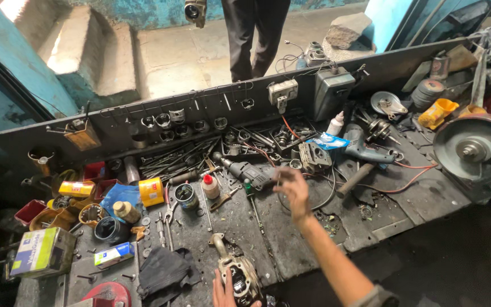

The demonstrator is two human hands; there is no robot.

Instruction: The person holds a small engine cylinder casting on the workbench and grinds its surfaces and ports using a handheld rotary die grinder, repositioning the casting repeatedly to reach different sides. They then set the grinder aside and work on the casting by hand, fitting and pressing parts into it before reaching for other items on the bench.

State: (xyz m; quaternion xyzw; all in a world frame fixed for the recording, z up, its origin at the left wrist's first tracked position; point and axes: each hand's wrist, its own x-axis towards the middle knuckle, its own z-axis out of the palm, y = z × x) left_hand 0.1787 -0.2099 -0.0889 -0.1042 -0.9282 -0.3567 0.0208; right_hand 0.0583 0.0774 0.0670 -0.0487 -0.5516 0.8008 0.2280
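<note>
**One head camera, looking down over the table**

There is a single view, taken from the person's head. It stands high above the near edge of the table [291, 239] and tilts steeply down and forward, wide enough to take in nearly the whole cluttered top. The right hand [292, 190] stretches out mid-frame, while the left hand [223, 290] sits close at the bottom edge. Beyond the table's back board [143, 122], the view reaches the floor [183, 51] and steps [86, 51] farther off.
</note>
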